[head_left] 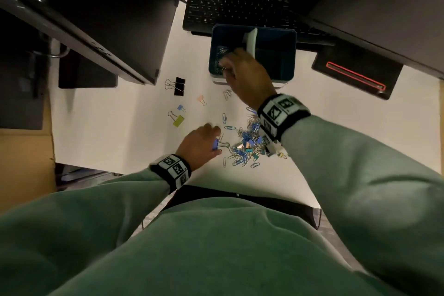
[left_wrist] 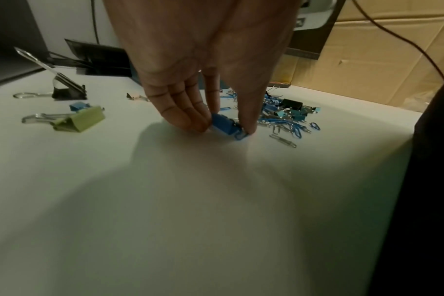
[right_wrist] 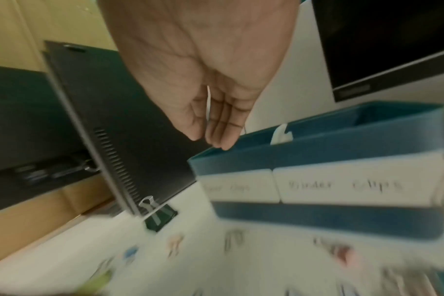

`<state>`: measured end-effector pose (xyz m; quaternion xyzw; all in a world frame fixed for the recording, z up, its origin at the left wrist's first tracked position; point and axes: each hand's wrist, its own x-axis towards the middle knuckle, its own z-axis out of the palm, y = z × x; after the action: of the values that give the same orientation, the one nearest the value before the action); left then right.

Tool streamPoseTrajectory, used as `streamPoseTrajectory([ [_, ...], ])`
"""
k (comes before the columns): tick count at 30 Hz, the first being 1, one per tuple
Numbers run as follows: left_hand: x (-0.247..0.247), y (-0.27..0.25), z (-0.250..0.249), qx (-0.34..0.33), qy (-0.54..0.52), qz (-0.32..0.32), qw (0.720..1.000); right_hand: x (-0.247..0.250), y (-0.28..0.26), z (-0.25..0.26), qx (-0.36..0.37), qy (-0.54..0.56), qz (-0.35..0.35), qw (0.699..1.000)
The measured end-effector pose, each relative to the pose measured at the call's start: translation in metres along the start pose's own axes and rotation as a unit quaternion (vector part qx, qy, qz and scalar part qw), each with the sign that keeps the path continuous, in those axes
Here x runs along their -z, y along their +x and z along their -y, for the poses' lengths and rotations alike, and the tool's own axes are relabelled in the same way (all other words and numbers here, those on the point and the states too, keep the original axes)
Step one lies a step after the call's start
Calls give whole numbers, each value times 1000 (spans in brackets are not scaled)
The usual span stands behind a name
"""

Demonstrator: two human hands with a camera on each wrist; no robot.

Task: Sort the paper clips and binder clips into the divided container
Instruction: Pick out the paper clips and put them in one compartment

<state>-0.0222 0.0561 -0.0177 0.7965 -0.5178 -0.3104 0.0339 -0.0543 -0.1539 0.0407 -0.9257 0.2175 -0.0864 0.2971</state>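
My left hand (left_wrist: 198, 66) pinches the blue binder clip (left_wrist: 224, 125) at frame centre, on the desk; the container (head_left: 276, 38) lies above it, where my right hand (head_left: 242, 72) hovers, fingers loosely together.

The room is dim, with a greenish-yellow cast over the pale surface (head_left: 115, 127). Light falls from above, so the left hand (left_wrist: 203, 66) throws a broad soft shadow toward the near edge of the surface. The right wrist view is heavily motion-blurred: the blue container (right_wrist: 330, 156) and its labels smear. The head view bends straight lines at its edges, and its upper corners sink into black.
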Motion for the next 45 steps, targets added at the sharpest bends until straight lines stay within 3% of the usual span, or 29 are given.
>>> streamPoseTrajectory([
  [2,-5,0,0,2,-24,2,1000,-20,-25,1,13,-14,68,998],
  [6,-7,-1,8,19,-63,-1,998,-64,-58,-19,-38,-97,240,965],
  [14,-1,0,11,28,-171,-1,985,-78,-102,-45,107,-170,277,940],
  [17,11,3,14,50,-248,-64,965,-67,-117,-60,137,-159,295,932],
  [20,29,11,28,84,-286,-154,942,-56,-122,-67,154,-151,283,935],
  [22,35,18,41,106,-289,-172,936,-51,-124,-68,155,-144,255,943],
  [25,34,21,47,111,-208,-162,958,-45,-126,-67,148,-135,208,958],
  [28,23,6,36,66,-132,-147,978,-38,-129,-67,124,-129,191,965],
  [33,-8,-1,18,28,-71,-12,997,-42,-124,-58,94,-129,179,971],
  [41,-5,32,-2,-3,-65,-46,997,-63,-102,-40,46,-110,216,969],
  [45,1,37,2,-20,-64,-20,998,-44,-97,-44,-45,31,205,977],
])
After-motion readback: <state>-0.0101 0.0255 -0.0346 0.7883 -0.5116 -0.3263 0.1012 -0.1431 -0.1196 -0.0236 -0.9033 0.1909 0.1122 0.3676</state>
